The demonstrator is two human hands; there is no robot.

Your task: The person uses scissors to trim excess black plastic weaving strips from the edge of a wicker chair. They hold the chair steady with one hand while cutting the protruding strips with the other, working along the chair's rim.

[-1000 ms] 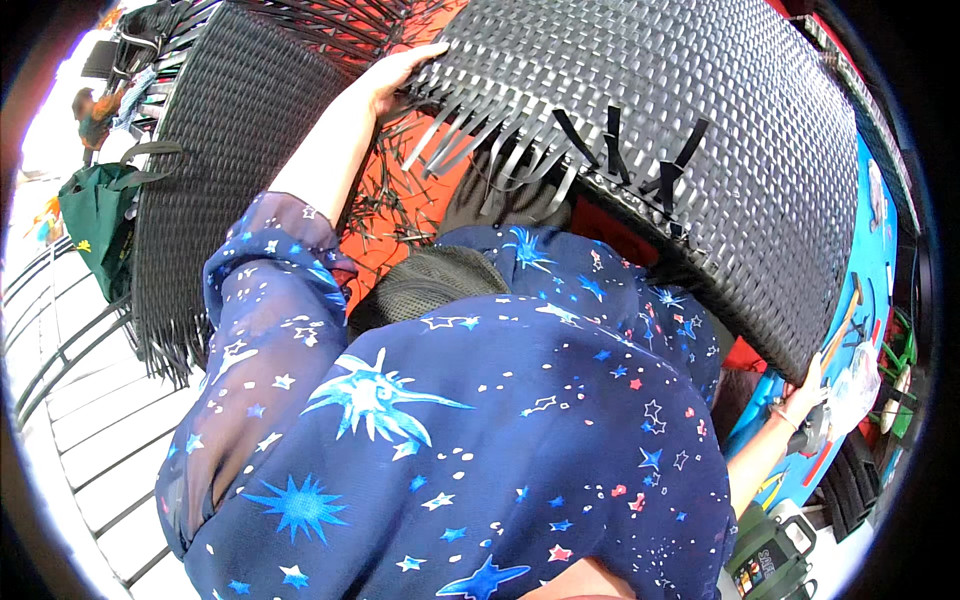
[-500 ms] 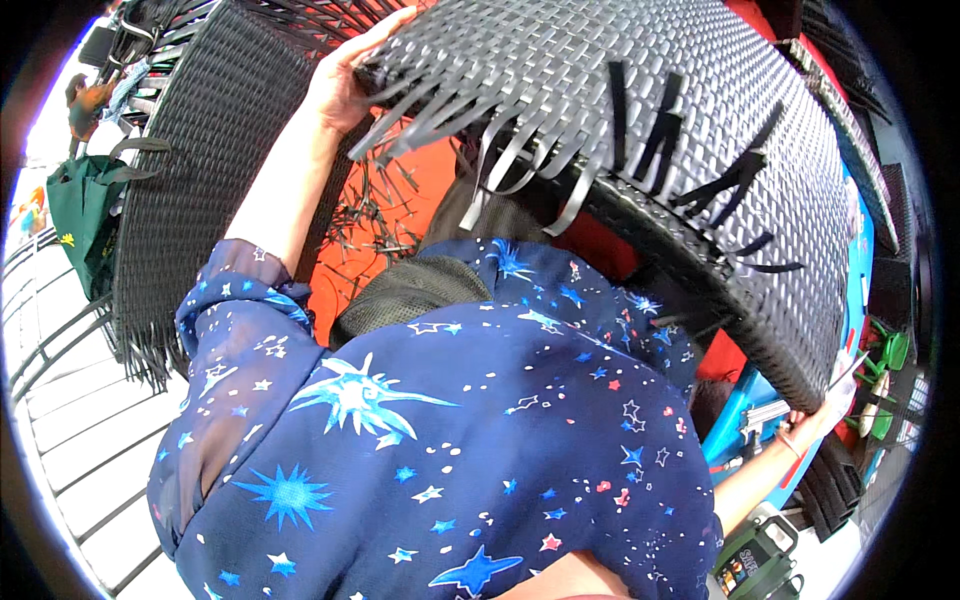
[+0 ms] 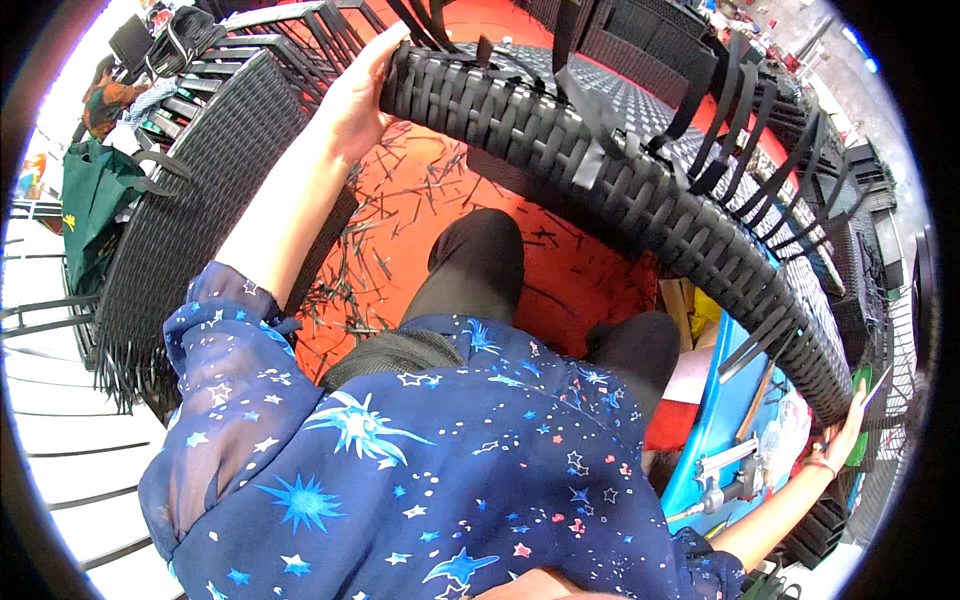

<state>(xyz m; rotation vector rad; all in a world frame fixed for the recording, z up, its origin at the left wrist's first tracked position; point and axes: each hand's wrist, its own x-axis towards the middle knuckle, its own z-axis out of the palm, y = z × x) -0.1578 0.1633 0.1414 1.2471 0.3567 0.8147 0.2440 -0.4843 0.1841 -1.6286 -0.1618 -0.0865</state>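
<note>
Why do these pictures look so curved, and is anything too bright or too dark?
In the head view, the woven panel bows, at least partly because a fisheye lens bends edges; in the head view, the white area at left looks washed out; also in the head view, the panel's top face catches pale glare, and black fills the corners.
</note>
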